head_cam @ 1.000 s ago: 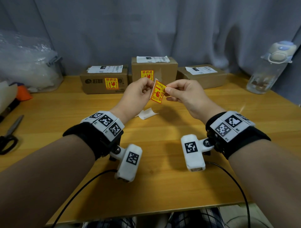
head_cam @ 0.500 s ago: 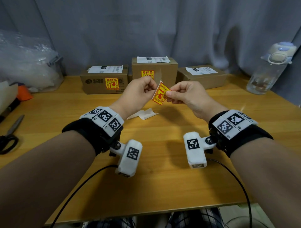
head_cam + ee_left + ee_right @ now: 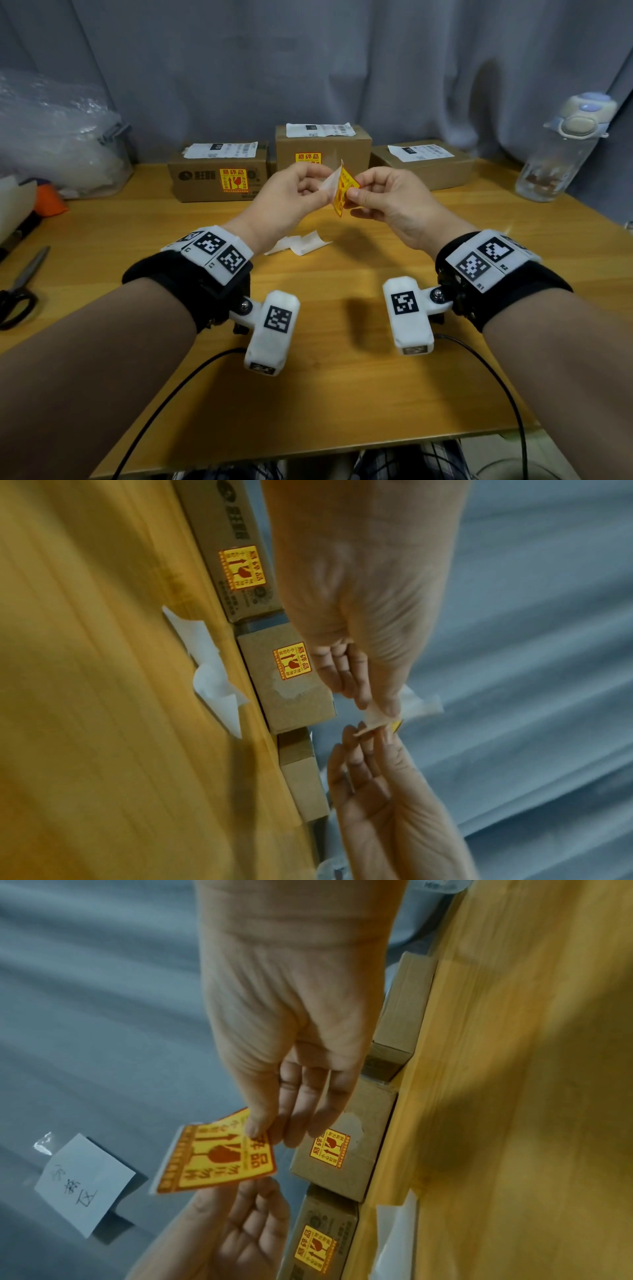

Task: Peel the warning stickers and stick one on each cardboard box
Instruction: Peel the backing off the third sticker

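Both hands are raised above the wooden table [image 3: 325, 377], in front of three cardboard boxes. My right hand [image 3: 352, 196] pinches a yellow and red warning sticker [image 3: 342, 193] by its edge; its printed face shows in the right wrist view [image 3: 219, 1153]. My left hand [image 3: 322, 185] pinches the white backing paper [image 3: 330, 179], partly pulled off the sticker. The left box [image 3: 215, 178] and the middle box [image 3: 322, 144] each carry a warning sticker on the front. On the right box [image 3: 424, 164] I see only a white shipping label.
Loose white backing papers [image 3: 301, 241] lie on the table under the hands. Scissors [image 3: 20, 291] lie at the left edge, a plastic bag [image 3: 51, 137] sits at the back left, and a water bottle [image 3: 561, 150] stands at the back right. A grey curtain hangs behind.
The white backing has come partly away from the sticker, drawn left by my left hand. The sticker has turned more edge-on to the head camera. Both hands stay at about the same height.
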The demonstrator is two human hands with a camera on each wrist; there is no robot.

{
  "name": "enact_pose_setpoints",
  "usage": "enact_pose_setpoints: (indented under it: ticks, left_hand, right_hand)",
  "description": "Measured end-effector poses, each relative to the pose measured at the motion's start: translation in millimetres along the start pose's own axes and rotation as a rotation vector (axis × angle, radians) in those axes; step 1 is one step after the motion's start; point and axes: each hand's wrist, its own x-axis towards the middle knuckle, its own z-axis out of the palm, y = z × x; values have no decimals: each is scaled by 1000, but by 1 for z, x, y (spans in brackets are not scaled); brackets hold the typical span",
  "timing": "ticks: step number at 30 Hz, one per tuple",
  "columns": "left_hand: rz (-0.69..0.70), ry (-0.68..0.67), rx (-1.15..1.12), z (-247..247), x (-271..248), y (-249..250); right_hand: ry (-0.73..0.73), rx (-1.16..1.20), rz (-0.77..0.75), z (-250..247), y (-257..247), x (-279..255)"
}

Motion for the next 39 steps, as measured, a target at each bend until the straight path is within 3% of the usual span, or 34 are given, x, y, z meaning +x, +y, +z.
enact_pose_setpoints:
  ticks: [2, 7, 21, 27, 31, 35, 39]
  left_hand:
    - [-9, -46, -45, 1, -3, 1]
    - [-15, 30, -124, 5, -1, 2]
    - [-53, 2, 20, 1, 0, -5]
    - [4, -32, 39, 0, -5, -4]
    - [2, -44, 51, 1, -5, -4]
    - [134, -15, 67, 0, -4, 0]
    - [250, -70, 269, -6, -2, 4]
  right_hand:
    - [-6, 58, -11, 3, -1, -1]
    - [28, 71, -1, 6, 0, -3]
    - [84, -41, 26, 1, -2, -4]
    - [113, -147, -34, 0, -3, -1]
    - [67, -212, -155, 3, -7, -3]
    - [15, -365, -129, 3, -9, -2]
    - [-67, -471, -96, 0, -14, -2]
